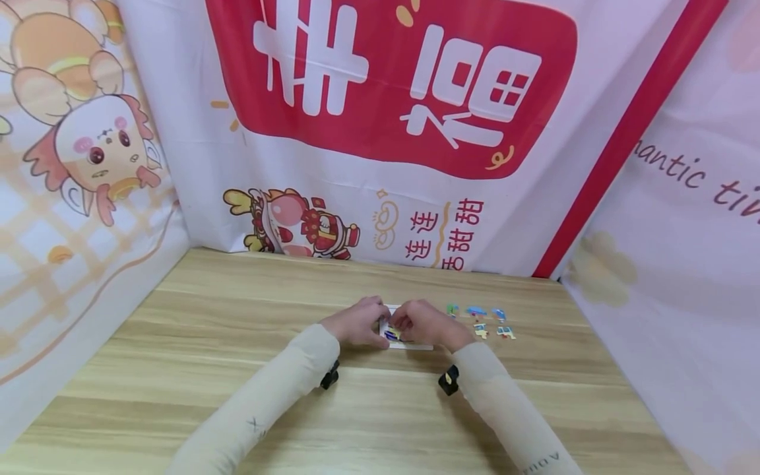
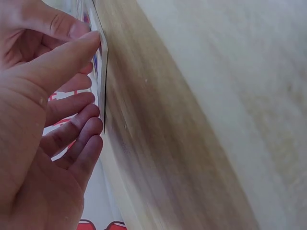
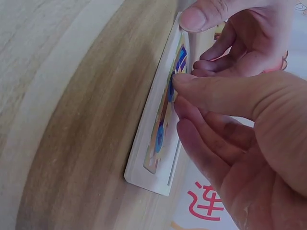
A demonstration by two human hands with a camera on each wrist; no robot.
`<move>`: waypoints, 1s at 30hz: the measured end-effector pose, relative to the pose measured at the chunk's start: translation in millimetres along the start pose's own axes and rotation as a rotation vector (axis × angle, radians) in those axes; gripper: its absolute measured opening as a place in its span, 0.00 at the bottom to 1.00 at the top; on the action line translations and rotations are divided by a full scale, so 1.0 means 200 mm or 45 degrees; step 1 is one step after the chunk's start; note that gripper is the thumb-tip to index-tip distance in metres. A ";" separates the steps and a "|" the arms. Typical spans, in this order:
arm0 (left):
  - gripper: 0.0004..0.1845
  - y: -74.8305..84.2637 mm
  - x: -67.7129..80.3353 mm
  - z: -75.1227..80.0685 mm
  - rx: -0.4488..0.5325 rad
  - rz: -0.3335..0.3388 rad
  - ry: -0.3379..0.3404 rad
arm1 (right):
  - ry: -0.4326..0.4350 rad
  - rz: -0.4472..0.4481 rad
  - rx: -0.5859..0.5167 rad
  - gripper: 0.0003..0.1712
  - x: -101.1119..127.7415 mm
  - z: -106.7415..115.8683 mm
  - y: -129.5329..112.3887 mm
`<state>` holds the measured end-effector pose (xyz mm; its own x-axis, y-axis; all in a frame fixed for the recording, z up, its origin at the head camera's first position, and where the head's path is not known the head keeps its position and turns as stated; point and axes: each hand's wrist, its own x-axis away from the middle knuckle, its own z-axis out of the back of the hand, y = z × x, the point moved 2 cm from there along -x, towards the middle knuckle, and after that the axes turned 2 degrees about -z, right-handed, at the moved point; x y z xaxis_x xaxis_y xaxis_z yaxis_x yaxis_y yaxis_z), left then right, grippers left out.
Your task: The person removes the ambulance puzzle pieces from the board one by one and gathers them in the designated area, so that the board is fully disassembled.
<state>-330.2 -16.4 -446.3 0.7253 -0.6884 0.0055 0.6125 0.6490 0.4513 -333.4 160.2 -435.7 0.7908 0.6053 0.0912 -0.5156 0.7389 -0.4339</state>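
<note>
Both hands [image 1: 392, 323] on puzzle tray [image 3: 153, 143]

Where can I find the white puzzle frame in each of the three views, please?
Head view: the white puzzle frame lies flat on the wooden table, mostly hidden under both hands, centre of the picture.
Left wrist view: only its thin edge shows, upper left, at the left hand fingertips.
Right wrist view: seen edge-on in the centre, the right hand thumb pressing a piece.
Shared landmark: the wooden table.
</note>
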 end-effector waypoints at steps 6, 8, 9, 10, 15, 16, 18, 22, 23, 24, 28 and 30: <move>0.28 0.01 -0.01 0.01 0.006 0.030 -0.010 | -0.040 -0.049 -0.024 0.22 0.00 0.02 -0.02; 0.28 0.01 -0.01 0.01 0.004 0.032 -0.011 | -0.041 -0.046 -0.015 0.21 0.00 0.03 -0.03; 0.28 0.01 -0.01 0.01 0.005 0.028 -0.009 | -0.038 -0.031 -0.005 0.21 0.00 0.03 -0.03; 0.28 0.01 -0.01 0.01 0.012 0.029 -0.009 | -0.034 -0.011 0.007 0.20 0.00 0.03 -0.04; 0.27 0.01 0.00 0.01 0.035 0.032 -0.009 | -0.015 0.031 0.077 0.19 0.00 0.03 -0.05; 0.27 0.01 0.00 0.01 0.039 0.033 -0.009 | -0.013 0.018 0.082 0.19 -0.01 0.02 -0.05; 0.28 0.01 0.00 0.01 0.043 0.031 -0.006 | -0.011 -0.019 0.076 0.18 -0.01 0.02 -0.05; 0.28 0.01 0.01 0.01 0.050 0.038 -0.008 | -0.009 -0.058 0.030 0.18 -0.01 0.02 -0.05; 0.29 0.01 0.01 0.01 0.049 0.040 -0.009 | -0.007 -0.061 0.010 0.18 0.00 0.02 -0.05; 0.29 0.01 0.01 0.00 0.051 0.043 -0.010 | -0.004 -0.061 -0.006 0.17 0.00 0.02 -0.05; 0.28 0.01 0.01 0.01 0.052 0.037 -0.006 | 0.023 -0.054 -0.058 0.11 0.01 0.02 -0.05; 0.28 0.01 0.01 0.01 0.054 0.033 -0.001 | 0.040 -0.042 -0.064 0.07 0.01 0.02 -0.05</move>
<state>-327.6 -17.5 -443.8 0.7405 -0.6719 0.0180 0.5798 0.6521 0.4884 -327.6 155.8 -427.8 0.8173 0.5708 0.0785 -0.4726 0.7420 -0.4755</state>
